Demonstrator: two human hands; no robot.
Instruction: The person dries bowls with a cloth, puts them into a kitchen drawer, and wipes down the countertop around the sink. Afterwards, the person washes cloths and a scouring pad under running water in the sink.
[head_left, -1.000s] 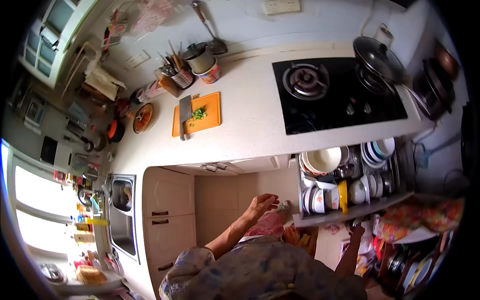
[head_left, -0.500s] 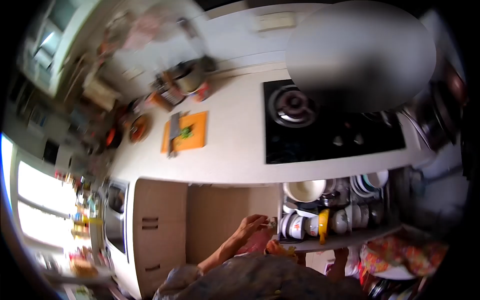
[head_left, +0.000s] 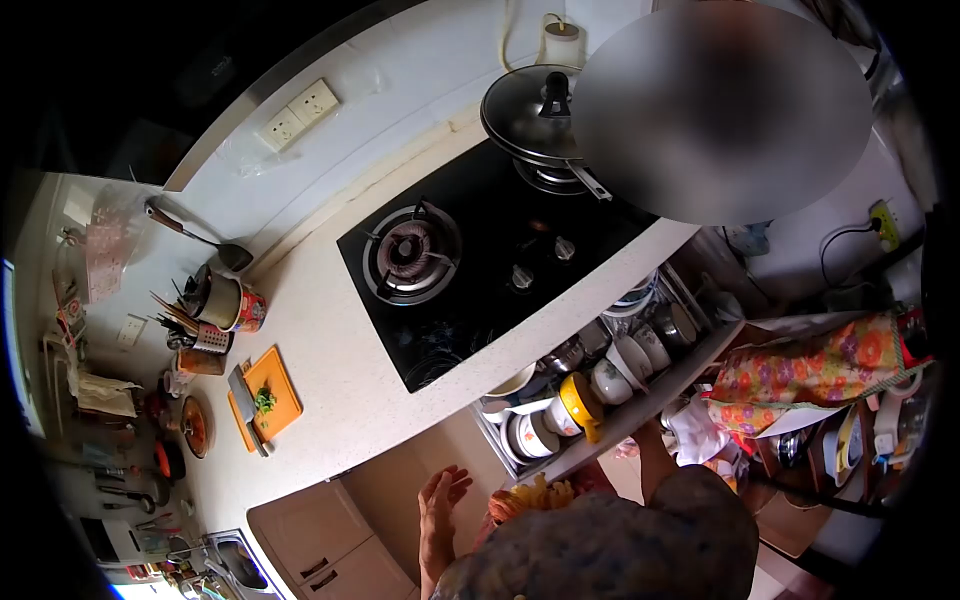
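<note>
My left hand point(head_left: 438, 510) is raised below the counter edge, left of the open drawer, its fingers apart and nothing in them. My right hand point(head_left: 630, 447) is at the drawer's front edge, mostly hidden by the forearm and shadow; its fingers do not show clearly. The pulled-out drawer point(head_left: 640, 405) holds white bowls point(head_left: 535, 437), a yellow-handled piece point(head_left: 580, 402) and metal dishes. On the counter, a cleaver point(head_left: 243, 397) lies on an orange cutting board point(head_left: 285, 397) beside chopped greens point(head_left: 265, 400).
A black gas stove point(head_left: 480, 250) carries a lidded pan point(head_left: 535, 115) on its far burner. A pot and utensil holder point(head_left: 212, 338) stand against the wall. A floral cloth point(head_left: 800, 375) hangs at the right. A grey blur covers the upper right.
The view has swung to the right, so the stove and drawer sit further left. My left hand has lifted, with its fingers now pointing up.
</note>
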